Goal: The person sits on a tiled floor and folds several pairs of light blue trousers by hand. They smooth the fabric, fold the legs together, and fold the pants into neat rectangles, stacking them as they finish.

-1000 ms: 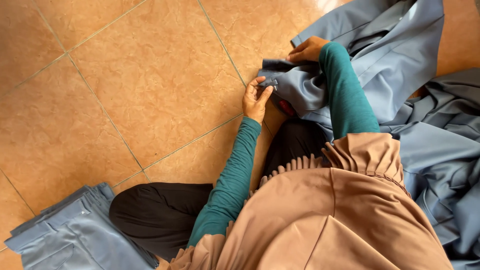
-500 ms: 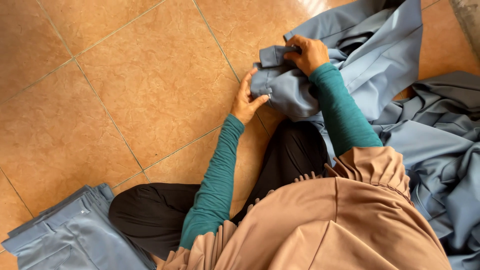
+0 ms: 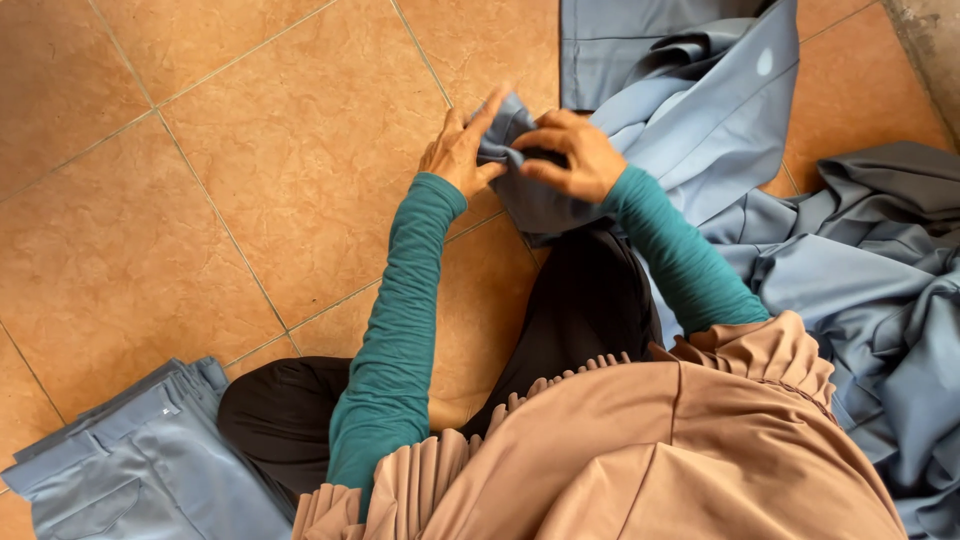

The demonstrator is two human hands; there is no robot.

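I sit on an orange tiled floor (image 3: 200, 150) in teal sleeves. My left hand (image 3: 458, 152) and my right hand (image 3: 572, 152) both pinch a bunched corner of a grey-blue garment (image 3: 700, 110) that spreads away to the upper right. The hands are close together, thumbs and fingers closed on the cloth between them, just above my black-clad knee (image 3: 585, 300).
A folded stack of grey-blue trousers (image 3: 140, 460) lies at the lower left. A loose heap of the same grey-blue cloth (image 3: 880, 290) fills the right side. A grey concrete edge (image 3: 930, 40) shows at the top right.
The hands have drawn together on the cloth corner and lifted it. The view has shifted so both hands sit nearer the top centre.
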